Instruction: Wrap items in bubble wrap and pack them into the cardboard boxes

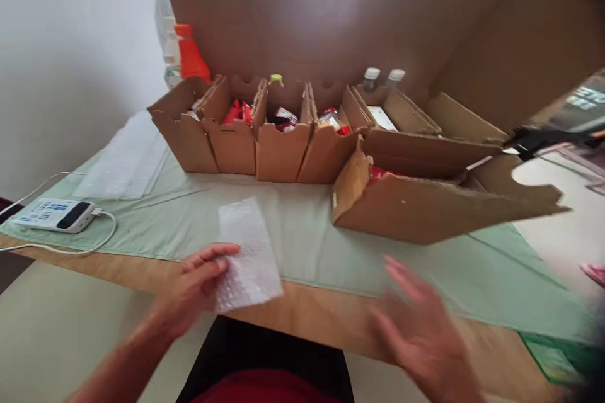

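Near the table's front edge, my left hand (201,283) pinches the left side of a bubble wrap bag (248,258), a clear flat piece tilted over the edge. Whether anything is inside it I cannot tell. My right hand (418,327), a little blurred, is held to the right with thumb and fingers apart and nothing in it. Beyond that hand lies a long open cardboard box (411,208) with something red inside. A stack of bubble wrap sheets (125,160) rests at the back left of the table.
Several open cardboard bins (283,154) stand in a row along the back, holding small packets. An orange bottle (191,56) and white-capped bottles (371,79) rise behind them. A white power bank (57,214) with a cable lies at left. A large cardboard panel (331,12) backs the table.
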`<control>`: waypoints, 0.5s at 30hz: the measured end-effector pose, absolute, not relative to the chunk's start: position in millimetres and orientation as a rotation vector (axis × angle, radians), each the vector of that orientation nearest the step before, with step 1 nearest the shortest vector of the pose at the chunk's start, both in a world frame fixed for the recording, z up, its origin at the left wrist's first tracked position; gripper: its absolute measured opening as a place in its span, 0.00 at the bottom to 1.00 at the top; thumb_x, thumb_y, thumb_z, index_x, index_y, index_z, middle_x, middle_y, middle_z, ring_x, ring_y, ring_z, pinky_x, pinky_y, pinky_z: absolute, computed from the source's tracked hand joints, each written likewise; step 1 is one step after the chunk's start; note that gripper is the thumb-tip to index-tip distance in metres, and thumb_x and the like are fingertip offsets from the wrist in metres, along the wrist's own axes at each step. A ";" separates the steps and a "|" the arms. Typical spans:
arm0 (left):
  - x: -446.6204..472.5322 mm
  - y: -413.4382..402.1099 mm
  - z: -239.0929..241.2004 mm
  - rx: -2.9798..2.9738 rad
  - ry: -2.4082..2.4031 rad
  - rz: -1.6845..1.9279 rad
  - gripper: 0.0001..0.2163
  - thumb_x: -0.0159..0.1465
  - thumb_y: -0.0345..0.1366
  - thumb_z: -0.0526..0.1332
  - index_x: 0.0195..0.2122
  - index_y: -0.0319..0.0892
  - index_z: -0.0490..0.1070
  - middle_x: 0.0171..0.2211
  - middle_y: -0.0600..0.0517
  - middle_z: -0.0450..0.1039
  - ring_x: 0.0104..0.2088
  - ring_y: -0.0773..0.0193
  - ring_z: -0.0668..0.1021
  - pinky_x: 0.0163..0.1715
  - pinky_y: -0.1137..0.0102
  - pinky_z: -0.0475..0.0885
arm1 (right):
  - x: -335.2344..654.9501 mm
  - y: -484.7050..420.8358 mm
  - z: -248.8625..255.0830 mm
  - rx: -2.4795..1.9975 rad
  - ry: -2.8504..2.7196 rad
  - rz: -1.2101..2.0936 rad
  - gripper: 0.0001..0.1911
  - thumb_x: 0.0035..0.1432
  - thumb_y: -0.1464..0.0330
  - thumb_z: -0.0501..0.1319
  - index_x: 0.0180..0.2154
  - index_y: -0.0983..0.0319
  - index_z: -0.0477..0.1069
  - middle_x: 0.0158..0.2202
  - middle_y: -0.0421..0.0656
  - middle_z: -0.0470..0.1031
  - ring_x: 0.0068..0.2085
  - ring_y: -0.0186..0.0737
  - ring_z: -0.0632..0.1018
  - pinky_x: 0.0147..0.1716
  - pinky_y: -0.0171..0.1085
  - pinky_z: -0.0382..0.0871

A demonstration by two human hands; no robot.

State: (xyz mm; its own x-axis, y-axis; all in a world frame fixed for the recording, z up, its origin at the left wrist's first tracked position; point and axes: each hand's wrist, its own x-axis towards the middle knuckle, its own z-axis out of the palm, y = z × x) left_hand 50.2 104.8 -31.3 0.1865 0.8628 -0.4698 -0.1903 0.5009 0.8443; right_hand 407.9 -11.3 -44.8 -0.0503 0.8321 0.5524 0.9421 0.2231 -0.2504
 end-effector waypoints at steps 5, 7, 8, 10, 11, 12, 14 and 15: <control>117.6 52.9 -40.6 0.780 0.900 0.523 0.20 0.56 0.50 0.73 0.46 0.47 0.81 0.28 0.54 0.74 0.28 0.67 0.73 0.31 0.72 0.68 | 339.5 -16.6 -45.4 -1.278 -2.065 -0.104 0.23 0.66 0.75 0.58 0.62 0.62 0.64 0.66 0.58 0.65 0.65 0.54 0.70 0.56 0.53 0.72; 118.5 44.2 -42.0 0.821 0.850 0.471 0.25 0.58 0.54 0.71 0.53 0.48 0.78 0.31 0.52 0.76 0.30 0.64 0.77 0.34 0.69 0.72 | 331.1 -21.1 -46.4 -1.223 -2.000 -0.043 0.19 0.64 0.79 0.56 0.54 0.60 0.71 0.60 0.53 0.72 0.62 0.51 0.73 0.56 0.51 0.71; 113.8 41.6 -42.4 0.870 0.834 0.456 0.27 0.60 0.57 0.68 0.57 0.49 0.76 0.33 0.51 0.78 0.31 0.62 0.79 0.35 0.66 0.74 | 331.1 -23.8 -48.1 -1.230 -1.948 0.004 0.17 0.64 0.79 0.56 0.50 0.59 0.73 0.56 0.49 0.76 0.58 0.48 0.76 0.55 0.49 0.73; 99.4 37.6 -43.4 1.086 0.869 0.492 0.28 0.65 0.58 0.63 0.62 0.51 0.72 0.36 0.48 0.80 0.33 0.58 0.81 0.37 0.61 0.77 | 335.2 -28.9 -53.5 -1.318 -1.802 0.161 0.13 0.66 0.78 0.57 0.46 0.58 0.75 0.46 0.45 0.81 0.49 0.43 0.81 0.49 0.42 0.76; 92.4 35.7 -44.2 1.255 0.926 0.561 0.26 0.67 0.57 0.62 0.62 0.53 0.71 0.38 0.48 0.80 0.34 0.56 0.81 0.39 0.59 0.78 | 337.3 -30.5 -56.8 -1.375 -1.723 0.259 0.11 0.68 0.76 0.58 0.46 0.58 0.75 0.43 0.43 0.81 0.45 0.41 0.82 0.45 0.39 0.78; 87.1 33.9 -45.2 1.444 0.998 0.651 0.24 0.68 0.54 0.62 0.62 0.54 0.71 0.40 0.48 0.80 0.37 0.55 0.82 0.42 0.57 0.78 | 338.5 -31.0 -60.0 -1.426 -1.652 0.351 0.09 0.69 0.73 0.59 0.47 0.58 0.76 0.42 0.43 0.82 0.41 0.40 0.83 0.42 0.36 0.78; 84.9 31.0 -48.7 1.784 1.118 0.808 0.23 0.67 0.48 0.65 0.63 0.57 0.69 0.49 0.47 0.79 0.47 0.52 0.81 0.51 0.54 0.77 | 337.3 -28.1 -65.4 -1.493 -1.582 0.475 0.09 0.69 0.70 0.61 0.49 0.59 0.76 0.42 0.42 0.83 0.40 0.40 0.83 0.40 0.35 0.79; 88.2 30.4 -51.2 1.903 1.146 0.843 0.26 0.66 0.45 0.65 0.66 0.57 0.66 0.53 0.47 0.78 0.52 0.51 0.80 0.54 0.53 0.75 | 335.2 -24.7 -67.4 -1.503 -1.594 0.497 0.10 0.69 0.70 0.61 0.50 0.59 0.76 0.43 0.43 0.83 0.41 0.41 0.84 0.41 0.36 0.79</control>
